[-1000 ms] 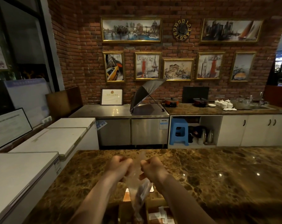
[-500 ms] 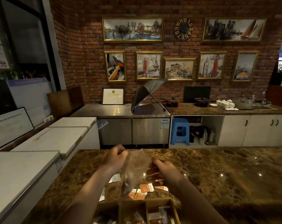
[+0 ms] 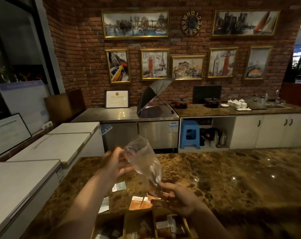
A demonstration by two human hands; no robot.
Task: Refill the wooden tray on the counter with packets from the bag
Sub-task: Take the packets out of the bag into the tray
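Head view looks down over a brown marble bench (image 3: pixel 224 178) toward a brick wall hung with framed pictures. Both hands hold a clear plastic bag (image 3: pixel 142 161) above the bench. The left hand (image 3: pixel 114 165) is raised, its fingers (image 3: pixel 119 151) curled round the bag's upper, open end, thumb below it. The right hand (image 3: pixel 176 195) sits lower and nearer the camera, pinching the bag's narrow bottom end between its fingers (image 3: pixel 165 187). The bag tilts, mouth up and to the left, and looks empty (its plastic is blurred, so small contents cannot be ruled out).

Under the hands, loose packets lie on the bench: two orange packets (image 3: pixel 140 202) side by side just beyond the tray, a third orange one partly hidden by the right hand, a grey-green packet (image 3: pixel 119 186) farther out to the left, and a pale packet (image 3: pixel 104 205) near the left forearm.

The wooden tray (image 3: pixel 127 221) stands at the bottom edge of the view, close to the person, divided into compartments. Some packets lie in its compartments, dark and hard to make out.

Across the room, a grey umbrella (image 3: pixel 153 94) lies open on a steel counter, and a blue stool (image 3: pixel 189 134) is tucked under the far counter.
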